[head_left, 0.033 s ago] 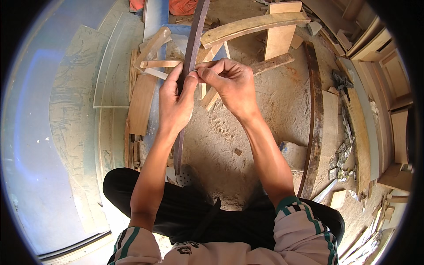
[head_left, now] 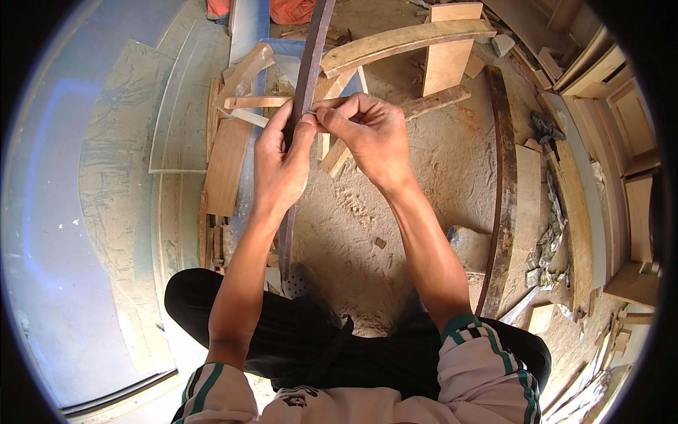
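Observation:
A long, narrow, dark purplish-brown wooden strip (head_left: 315, 53) runs from the top of the view down toward my lap. My left hand (head_left: 282, 159) is wrapped round it at mid-length, the thumb lying on its right side. Close against that thumb, my right hand (head_left: 367, 134) is closed in a pinch at the strip's right edge. A tiny pale thing shows between the fingertips, too small to name. Below my hands, the strip's lower end (head_left: 284, 247) reaches down near my foot.
Ahead lie a curved wooden board (head_left: 409, 44), an upright plywood piece (head_left: 448, 67) and several offcuts on the dusty floor (head_left: 353, 233). Glass-like sheets (head_left: 127, 106) cover the left side. A long dark plank (head_left: 503, 177) lies on the right, with cabinet-like wooden panels (head_left: 632, 120) beyond.

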Demonstrator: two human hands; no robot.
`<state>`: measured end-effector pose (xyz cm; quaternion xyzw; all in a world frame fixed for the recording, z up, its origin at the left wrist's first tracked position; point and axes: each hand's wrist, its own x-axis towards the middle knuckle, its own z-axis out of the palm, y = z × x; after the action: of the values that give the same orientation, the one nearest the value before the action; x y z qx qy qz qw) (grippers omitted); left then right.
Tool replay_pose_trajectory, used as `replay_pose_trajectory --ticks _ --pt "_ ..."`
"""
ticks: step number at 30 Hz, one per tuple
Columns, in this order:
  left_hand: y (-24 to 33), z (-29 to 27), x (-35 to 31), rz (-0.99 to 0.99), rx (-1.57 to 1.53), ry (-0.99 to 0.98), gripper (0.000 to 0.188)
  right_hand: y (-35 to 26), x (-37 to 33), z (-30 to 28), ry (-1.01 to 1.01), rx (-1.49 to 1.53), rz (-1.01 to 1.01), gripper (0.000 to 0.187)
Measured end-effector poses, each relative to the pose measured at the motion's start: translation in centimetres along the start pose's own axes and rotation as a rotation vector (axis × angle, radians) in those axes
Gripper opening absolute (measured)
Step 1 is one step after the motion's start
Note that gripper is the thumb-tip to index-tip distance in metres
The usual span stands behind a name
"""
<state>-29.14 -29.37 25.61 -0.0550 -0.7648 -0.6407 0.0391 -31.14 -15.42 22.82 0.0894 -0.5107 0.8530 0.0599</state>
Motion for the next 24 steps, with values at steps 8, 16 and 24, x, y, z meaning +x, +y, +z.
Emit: replay_pose_trajectory --ticks 8,16,24 --pt "0.2 0.0 -0.1 -0.057 -0.082 -0.059 0.036 -0.1 0.1 -0.7 -0.02 0.063 0.036 0.012" --pt "0.1 -0.1 -0.1 -0.01 -0.055 -0.059 0.041 -0.8 0.2 -0.6 -0.054 0.023 0.023 0.012" --pt "-0.5 0.2 0.1 0.063 -0.022 -0.046 0.043 -0.7 0.3 -0.9 -0.042 -0.043 0.041 0.014"
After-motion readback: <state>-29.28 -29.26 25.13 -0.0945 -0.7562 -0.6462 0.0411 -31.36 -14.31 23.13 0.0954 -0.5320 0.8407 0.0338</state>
